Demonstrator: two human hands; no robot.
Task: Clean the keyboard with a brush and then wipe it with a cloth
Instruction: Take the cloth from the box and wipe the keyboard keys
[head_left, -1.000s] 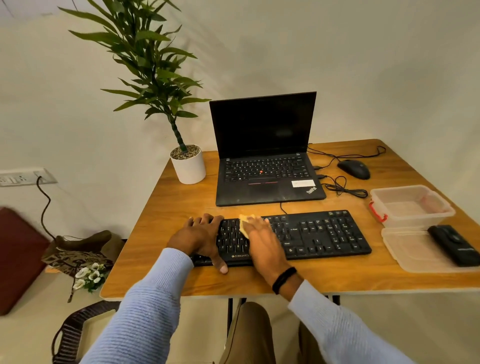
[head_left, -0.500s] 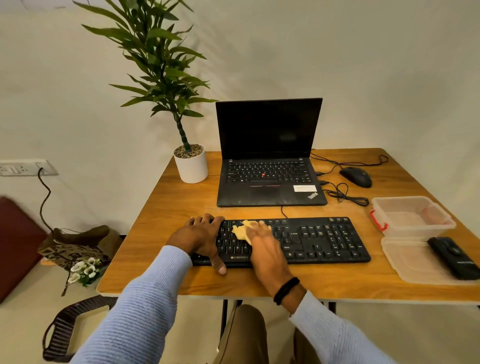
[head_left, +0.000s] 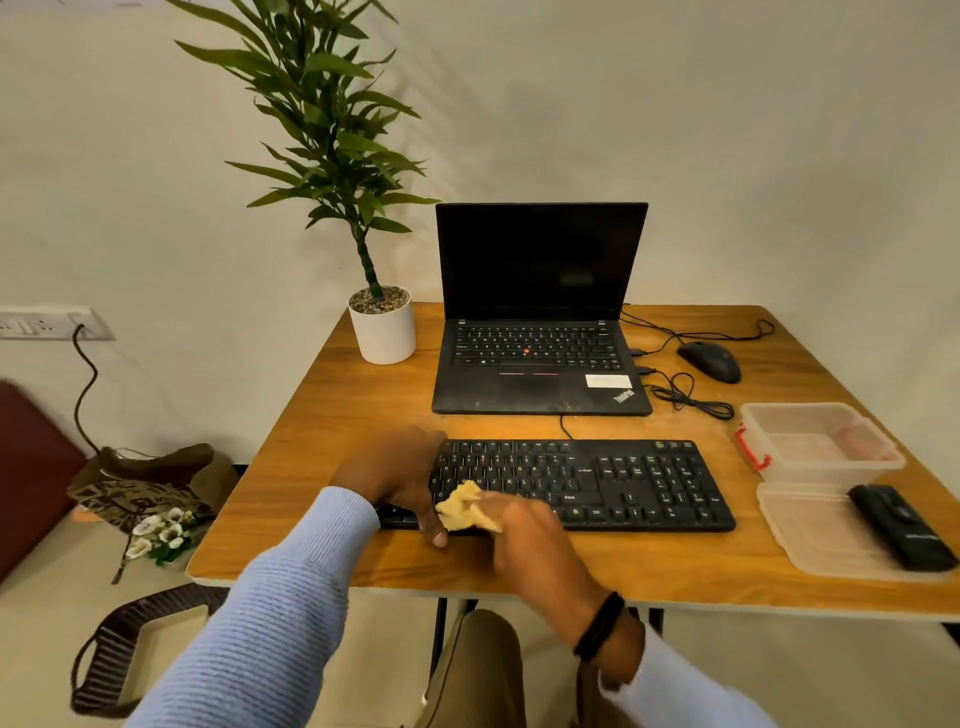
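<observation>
Wipe stage judged to be in hand. Keyboard (head_left: 582, 483) lies flat at the front of the desk (head_left: 322, 431), just before the open laptop (head_left: 540, 332), its cable running back towards it.

Left hand (head_left: 400, 473) is laid over the keyboard's left end, fingers spread on the keys, thumb hooked over the near edge: it is pinned, not gripped. Right hand (head_left: 524, 530) is closed on a small crumpled yellow cloth (head_left: 462, 506), held at the front-left key rows, beside the left thumb. Whether the cloth is touching the keys cannot be told; that area is blurred.

Handling, as a judgement:
- Cloth: soft, light, bunches easily. Best pinched as a wad between fingertips and thumb, so a firm pad is presented to the keycaps.
- Keyboard: light, stiff plastic, likely to slide on the smooth wood under sideways strokes. Best steadied at one end, as now; keys will depress, so light pressure is advised.
- Cable at the back could be tugged if the board shifts.

Right two-thirds of the keyboard is uncovered and probably not yet wiped. A dark object, possibly the brush (head_left: 901, 525), is seen on a container lid at the far right, well apart from both hands.
</observation>
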